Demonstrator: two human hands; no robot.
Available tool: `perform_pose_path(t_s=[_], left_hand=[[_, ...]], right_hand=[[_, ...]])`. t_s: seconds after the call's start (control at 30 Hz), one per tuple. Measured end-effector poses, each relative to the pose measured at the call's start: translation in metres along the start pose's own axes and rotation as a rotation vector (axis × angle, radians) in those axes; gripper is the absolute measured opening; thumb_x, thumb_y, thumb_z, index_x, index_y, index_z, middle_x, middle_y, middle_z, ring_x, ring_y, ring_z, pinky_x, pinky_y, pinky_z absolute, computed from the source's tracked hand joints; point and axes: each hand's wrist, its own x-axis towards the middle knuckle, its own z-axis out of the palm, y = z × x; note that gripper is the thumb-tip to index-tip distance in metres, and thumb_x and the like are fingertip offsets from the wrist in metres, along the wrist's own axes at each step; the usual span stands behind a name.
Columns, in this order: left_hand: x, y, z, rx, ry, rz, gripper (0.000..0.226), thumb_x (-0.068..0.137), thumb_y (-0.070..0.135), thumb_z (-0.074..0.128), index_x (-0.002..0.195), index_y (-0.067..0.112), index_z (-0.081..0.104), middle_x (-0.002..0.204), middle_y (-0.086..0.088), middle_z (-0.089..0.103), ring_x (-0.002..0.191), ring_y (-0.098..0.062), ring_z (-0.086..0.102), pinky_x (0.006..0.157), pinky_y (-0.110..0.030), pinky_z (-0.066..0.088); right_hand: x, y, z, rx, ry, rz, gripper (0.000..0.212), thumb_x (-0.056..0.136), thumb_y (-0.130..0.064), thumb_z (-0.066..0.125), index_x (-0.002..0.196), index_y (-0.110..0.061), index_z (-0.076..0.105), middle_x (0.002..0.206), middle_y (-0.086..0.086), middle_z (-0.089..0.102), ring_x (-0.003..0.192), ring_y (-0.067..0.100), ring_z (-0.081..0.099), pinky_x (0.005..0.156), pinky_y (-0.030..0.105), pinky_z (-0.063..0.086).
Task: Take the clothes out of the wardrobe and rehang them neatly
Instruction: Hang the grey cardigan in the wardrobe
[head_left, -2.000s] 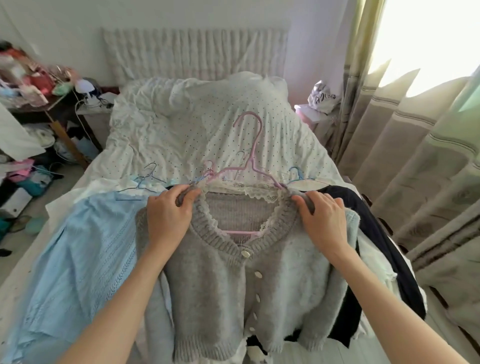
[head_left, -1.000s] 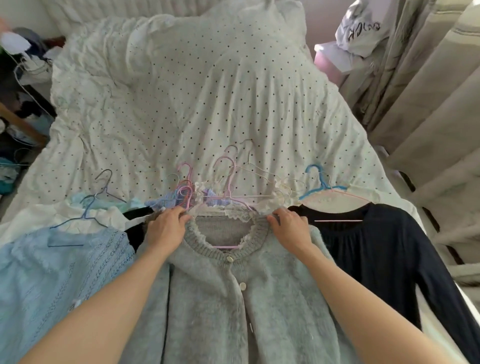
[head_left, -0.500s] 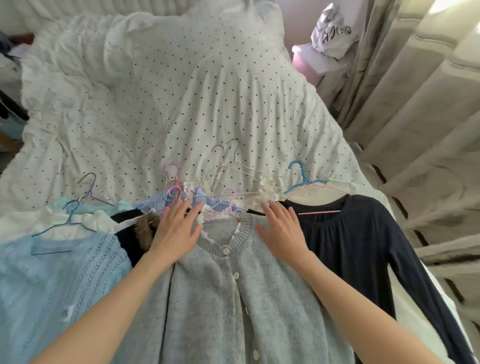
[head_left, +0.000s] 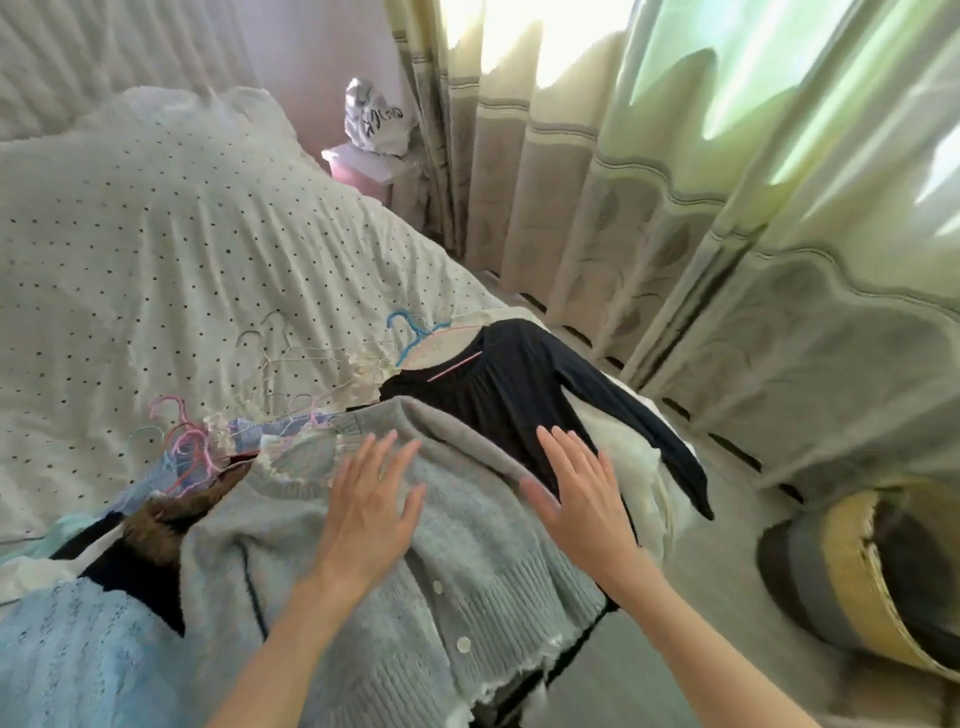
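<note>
1. The grey cardigan (head_left: 467, 587) is lying flat on top of the clothes pile at the foot of the bed (head_left: 156, 249), button side up, with its lace-trimmed collar pointing toward the pillows.
2. The left hand (head_left: 371, 512) is resting palm-down on the cardigan's chest, fingers spread and straight, so it's flat out and not gripping anything.
3. The right hand (head_left: 579, 488) is doing the same thing at the cardigan's right edge, fingers straight, lying partly over the dark navy top (head_left: 519, 379) next to it.
4. That navy top is sitting just right of the cardigan on a pink hanger (head_left: 453, 366), one sleeve trailing off the side of the bed toward the curtains (head_left: 675, 208).
5. A blue hanger (head_left: 410, 332) is poking out just beyond the navy top's neckline.
6. A tangle of pink hangers (head_left: 187, 447) is lying just left of the cardigan's collar.
7. A light blue knit (head_left: 67, 649) is lying to the left of the cardigan, with a dark garment with a brown furry trim (head_left: 156, 514) between them.
8. A white bag with dark lettering (head_left: 376, 119) is sitting well beyond the cardigan, by the curtains.
</note>
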Motion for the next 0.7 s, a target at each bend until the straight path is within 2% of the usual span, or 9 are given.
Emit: perform_pose_path(t_s=[0.13, 0.2, 0.27, 0.37, 0.5, 0.6, 0.7], left_hand=[[0.006, 0.059, 0.014, 0.001, -0.062, 0.232, 0.057, 0.087, 0.043, 0.029, 0.133, 0.014, 0.048, 0.139, -0.012, 0.046, 0.133, -0.031, 0.035, 0.107, -0.046, 0.026], [0.009, 0.096, 0.027, 0.007, -0.098, 0.348, 0.054, 0.087, 0.041, 0.032, 0.131, 0.014, 0.050, 0.136, -0.013, 0.049, 0.131, -0.033, 0.039, 0.104, -0.049, 0.031], [0.009, 0.139, 0.040, -0.015, -0.140, 0.456, 0.053, 0.087, 0.040, 0.034, 0.129, 0.014, 0.052, 0.134, -0.013, 0.050, 0.130, -0.034, 0.040, 0.103, -0.050, 0.034], [0.004, 0.211, 0.065, -0.063, -0.187, 0.655, 0.049, 0.088, 0.037, 0.036, 0.128, 0.015, 0.051, 0.132, -0.013, 0.052, 0.128, -0.033, 0.041, 0.104, -0.049, 0.035], [-0.028, 0.313, 0.108, -0.118, -0.304, 0.830, 0.054, 0.086, 0.040, 0.033, 0.130, 0.014, 0.052, 0.135, -0.014, 0.049, 0.131, -0.035, 0.038, 0.105, -0.046, 0.031], [-0.067, 0.393, 0.138, -0.151, -0.387, 0.989, 0.056, 0.086, 0.043, 0.035, 0.132, 0.014, 0.050, 0.137, -0.015, 0.047, 0.131, -0.038, 0.037, 0.104, -0.048, 0.031], [-0.102, 0.479, 0.157, -0.184, -0.428, 1.149, 0.056, 0.087, 0.042, 0.038, 0.137, 0.018, 0.044, 0.144, -0.011, 0.040, 0.138, -0.032, 0.026, 0.110, -0.044, 0.021]], right_hand=[[-0.063, 0.049, -0.035, -0.015, 0.186, 0.194, 0.061, 0.090, -0.050, 0.035, 0.138, -0.013, 0.043, 0.139, 0.008, 0.047, 0.133, 0.027, 0.039, 0.109, 0.050, 0.022], [-0.095, 0.072, -0.053, -0.001, 0.275, 0.293, 0.055, 0.090, -0.041, 0.046, 0.137, -0.012, 0.044, 0.139, 0.010, 0.048, 0.132, 0.031, 0.040, 0.108, 0.052, 0.023], [-0.131, 0.095, -0.072, 0.007, 0.346, 0.401, 0.054, 0.092, -0.037, 0.050, 0.140, -0.014, 0.040, 0.143, 0.009, 0.043, 0.137, 0.028, 0.033, 0.112, 0.047, 0.014], [-0.190, 0.130, -0.097, -0.005, 0.444, 0.560, 0.059, 0.090, -0.044, 0.041, 0.142, -0.016, 0.036, 0.146, 0.005, 0.038, 0.140, 0.022, 0.026, 0.114, 0.043, 0.007], [-0.277, 0.178, -0.125, -0.038, 0.530, 0.767, 0.057, 0.095, -0.041, 0.046, 0.145, -0.021, 0.029, 0.151, 0.001, 0.031, 0.142, 0.017, 0.018, 0.116, 0.041, 0.002], [-0.346, 0.214, -0.151, -0.087, 0.541, 0.913, 0.058, 0.096, -0.043, 0.041, 0.147, -0.025, 0.021, 0.154, -0.003, 0.021, 0.144, 0.014, 0.010, 0.116, 0.041, -0.002], [-0.411, 0.248, -0.184, -0.126, 0.582, 1.035, 0.059, 0.097, -0.044, 0.036, 0.148, -0.026, 0.015, 0.156, -0.003, 0.016, 0.144, 0.013, 0.006, 0.116, 0.039, -0.004]])
